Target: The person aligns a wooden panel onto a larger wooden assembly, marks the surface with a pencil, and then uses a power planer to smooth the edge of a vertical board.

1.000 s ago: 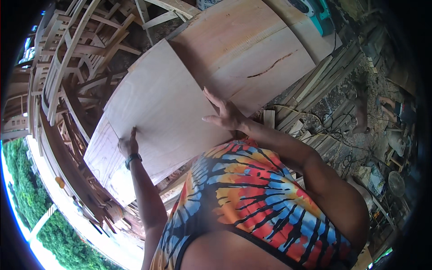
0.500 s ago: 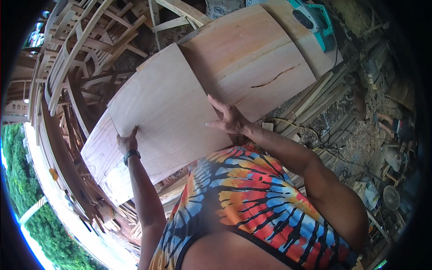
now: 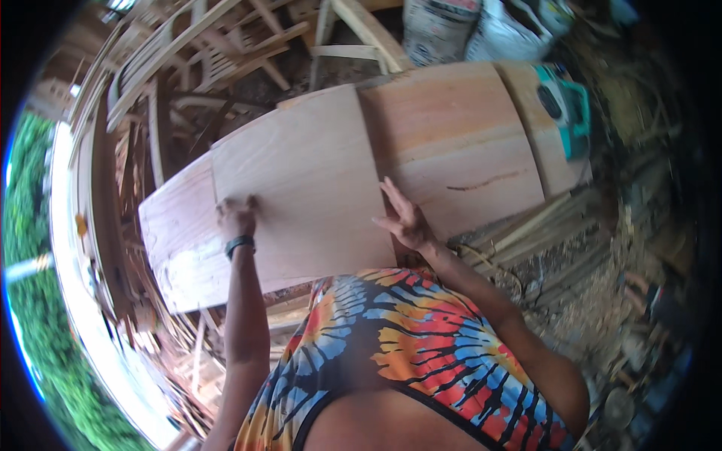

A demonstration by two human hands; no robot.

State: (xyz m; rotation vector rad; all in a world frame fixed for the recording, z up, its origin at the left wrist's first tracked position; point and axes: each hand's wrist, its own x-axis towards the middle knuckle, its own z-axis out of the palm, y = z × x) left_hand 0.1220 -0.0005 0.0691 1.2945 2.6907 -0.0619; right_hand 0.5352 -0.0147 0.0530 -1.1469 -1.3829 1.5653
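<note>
A pale plywood sheet (image 3: 308,169) lies across longer boards in front of me, overlapping a reddish wooden panel (image 3: 459,128) on its right. On the sheet's left part rests my left hand (image 3: 238,216), a dark band on its wrist; its fingers are spread and slightly bent. My right hand (image 3: 407,222) is at the sheet's right edge, fingers stretched and thumb apart, holding nothing. A long crack runs through the reddish panel beyond it. Another pale board (image 3: 177,225) shows from under the sheet at the left.
A teal power planer (image 3: 569,113) stands at the far right end of the boards. Wooden chair frames (image 3: 218,45) are stacked at the back left. Filled sacks (image 3: 440,30) stand behind. Timber strips, cords and shavings litter the right-hand floor, where another person's hand (image 3: 639,292) shows.
The view has turned, so the boards appear shifted rightward and more level. My left hand has its fingers more spread over the sheet; my right hand remains by its right edge.
</note>
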